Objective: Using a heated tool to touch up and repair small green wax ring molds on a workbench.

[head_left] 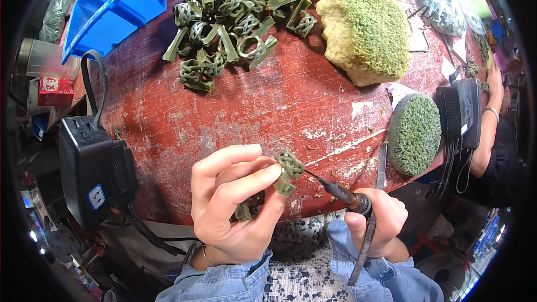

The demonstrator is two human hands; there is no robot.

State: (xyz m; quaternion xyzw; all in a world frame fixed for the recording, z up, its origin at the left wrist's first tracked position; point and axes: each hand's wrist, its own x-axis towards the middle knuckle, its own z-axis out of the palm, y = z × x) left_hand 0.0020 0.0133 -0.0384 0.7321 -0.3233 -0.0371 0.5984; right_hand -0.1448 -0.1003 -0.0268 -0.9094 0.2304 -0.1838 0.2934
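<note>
My left hand (232,207) pinches a dark green wax ring (290,162) with an openwork woven band and a short stub below it. Another green piece (244,211) shows lower down, partly hidden behind the fingers. My right hand (383,221) is closed around a wax pen (341,193), which resembles a small soldering iron with a thin tip and a grey cord. Its tip points left and meets or nearly touches the ring's right edge; which, I cannot tell. Several similar green wax rings (224,22) with stubs lie heaped at the far side of the red table.
On the worn red table (168,117) are a green-topped yellow sponge (363,28), an oval green sponge (415,134) and a metal blade (382,165). Black power boxes (92,173) (458,109) flank it. A blue bin (120,8) stands far left; another person's arm (492,117) is at right.
</note>
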